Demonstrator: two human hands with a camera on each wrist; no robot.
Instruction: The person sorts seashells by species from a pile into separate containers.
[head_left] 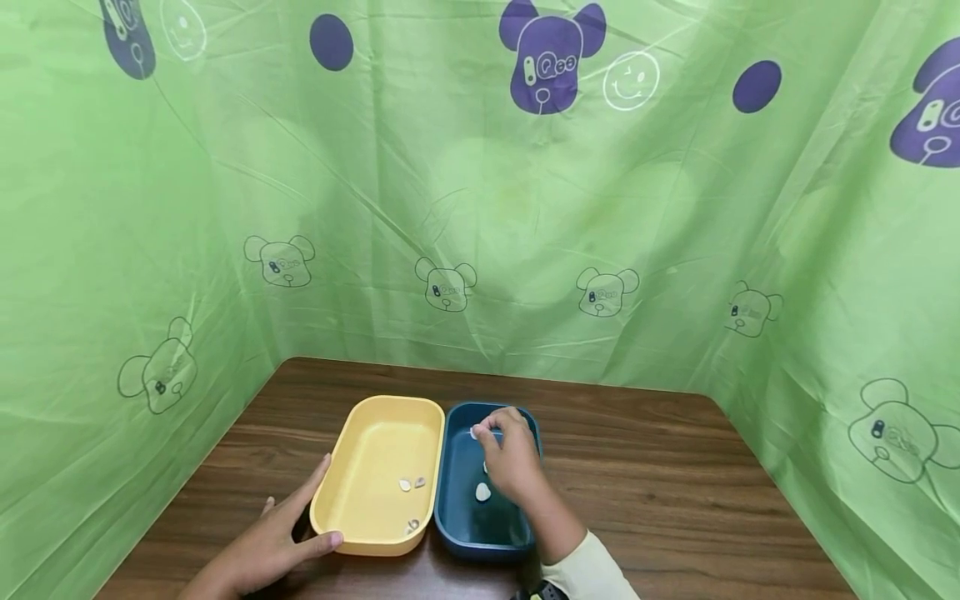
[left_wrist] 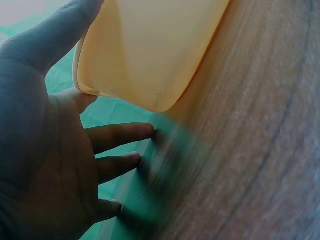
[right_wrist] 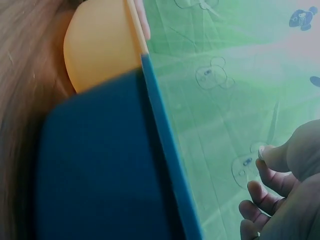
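Observation:
A yellow tray [head_left: 390, 408] and a dark blue tray [head_left: 468, 546] stand side by side on the table. My left hand [head_left: 272, 542] rests on the yellow tray's near left corner, thumb at the near rim and index finger along the left side. In the left wrist view the fingers of this hand [left_wrist: 55, 140] are spread and nearly straight. Over the blue tray, my right hand [head_left: 516, 457] pinches a small whitish piece [head_left: 474, 432], perhaps a shell, between thumb and index finger. Below it lies a white shell-like piece [head_left: 483, 492]; another is partly hidden by the hand.
Inside the yellow tray lie small shells, a pale one [head_left: 405, 485], a brownish one [head_left: 420, 482] and a spiral-looking one [head_left: 412, 525] near the front. The brown wooden table [head_left: 637, 467] extends to the right. Green printed curtains [head_left: 487, 208] enclose its back and sides.

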